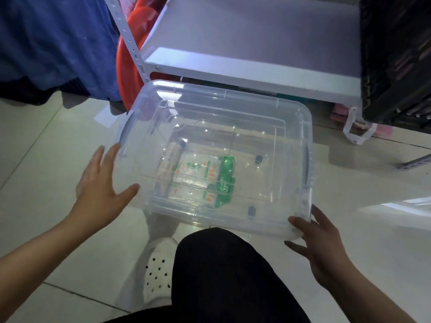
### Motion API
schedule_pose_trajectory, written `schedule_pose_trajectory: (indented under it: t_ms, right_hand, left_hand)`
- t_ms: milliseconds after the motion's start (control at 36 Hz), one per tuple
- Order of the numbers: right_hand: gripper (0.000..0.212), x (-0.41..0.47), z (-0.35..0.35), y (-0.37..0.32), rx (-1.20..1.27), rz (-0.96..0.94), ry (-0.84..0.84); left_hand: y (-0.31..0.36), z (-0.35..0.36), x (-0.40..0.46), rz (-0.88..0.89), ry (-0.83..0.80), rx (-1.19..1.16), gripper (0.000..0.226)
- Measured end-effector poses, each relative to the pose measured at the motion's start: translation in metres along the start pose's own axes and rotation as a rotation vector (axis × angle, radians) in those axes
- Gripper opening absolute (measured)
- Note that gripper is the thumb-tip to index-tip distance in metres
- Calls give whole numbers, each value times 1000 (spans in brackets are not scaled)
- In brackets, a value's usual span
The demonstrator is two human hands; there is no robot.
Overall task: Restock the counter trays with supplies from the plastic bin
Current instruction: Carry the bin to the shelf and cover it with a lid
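A clear plastic bin [291, 127] with a clear lid stands on the tiled floor in front of me. Through the lid I see white packets with green and orange print [198, 173], a green item [226, 173] and a tube-shaped thing [172, 155]. My left hand [102, 183] is spread open at the bin's left side, fingertips at its rim and thumb against its wall. At the near right corner of the bin, my right hand [319, 243] touches the wall with straight fingers.
A white metal shelf [251, 73] stands just behind the bin. A black crate [396, 59] sits at the right, red plastic basins [126, 66] and blue cloth [58, 43] at the left. My knee in black trousers [221, 276] and a white shoe [158, 269] are below the bin.
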State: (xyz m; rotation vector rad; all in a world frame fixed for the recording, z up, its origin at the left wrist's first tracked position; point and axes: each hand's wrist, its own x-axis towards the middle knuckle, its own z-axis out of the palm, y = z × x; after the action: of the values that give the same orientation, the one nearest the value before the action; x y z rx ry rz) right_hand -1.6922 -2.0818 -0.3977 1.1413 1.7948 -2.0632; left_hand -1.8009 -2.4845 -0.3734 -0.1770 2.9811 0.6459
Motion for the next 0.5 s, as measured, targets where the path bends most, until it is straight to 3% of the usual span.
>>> schedule_pose_trajectory:
  t_ms: [56, 111, 167, 222, 361, 500]
  right_hand:
    - [48, 1, 3, 2, 136, 54, -13]
    - [48, 4, 7, 0, 237, 87, -26]
    - [51, 6, 12, -3, 316, 95, -39]
    - [55, 6, 15, -6, 359, 82, -60]
    - [55, -2, 13, -24, 362, -9, -113]
    - [50, -23, 3, -48, 355, -45, -110]
  left_hand:
    - [-22, -4, -7, -268, -60, -279, 82]
    - [-26, -1, -13, -455, -204, -714, 54]
    - [-28, 8, -14, -558, -260, -1082, 43]
    - [-28, 12, -10, -618, -247, -1296, 45]
    - [-21, -4, -7, -738, -223, -1361, 40]
    - [-7, -25, -17, -690, -257, -1365, 48]
